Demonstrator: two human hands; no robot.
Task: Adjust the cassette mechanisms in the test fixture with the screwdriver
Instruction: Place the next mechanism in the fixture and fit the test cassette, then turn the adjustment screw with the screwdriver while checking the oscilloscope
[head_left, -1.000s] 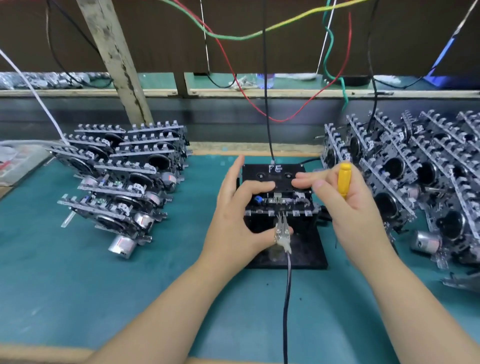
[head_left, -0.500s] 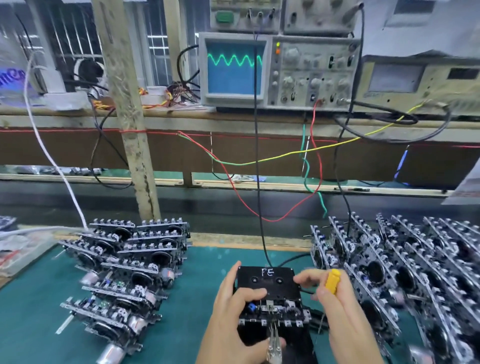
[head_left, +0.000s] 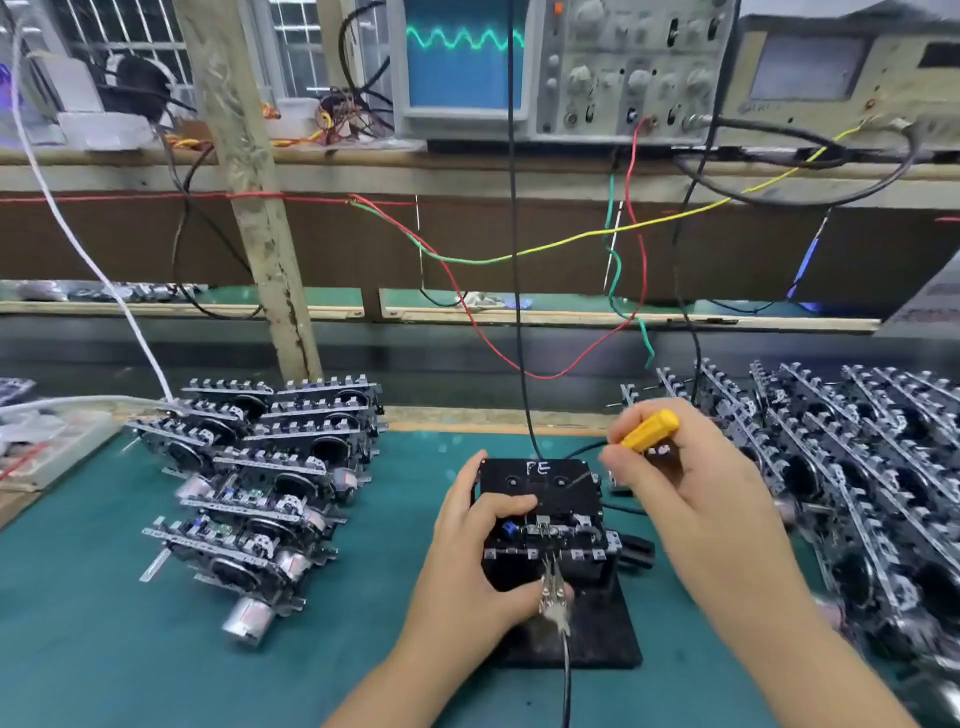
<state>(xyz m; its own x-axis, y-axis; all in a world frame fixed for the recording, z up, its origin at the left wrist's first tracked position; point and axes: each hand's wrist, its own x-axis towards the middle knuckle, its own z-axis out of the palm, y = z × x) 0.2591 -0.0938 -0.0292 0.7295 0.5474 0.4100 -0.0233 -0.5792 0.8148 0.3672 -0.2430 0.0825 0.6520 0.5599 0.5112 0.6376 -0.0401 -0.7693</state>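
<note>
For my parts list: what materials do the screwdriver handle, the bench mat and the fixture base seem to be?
Screwdriver handle: probably plastic, a uniform bright yellow. Bench mat: likely rubber, matte teal without glare. Fixture base: flat and black with a dull sheen; plastic or painted metal, cannot tell.

Screwdriver tip too blurred to place against the test fixture, shaft mostly hidden in the right hand; fixture's left side covered by the left hand; oscilloscope top and rightmost cassette mechanisms cut off by frame edges.
</note>
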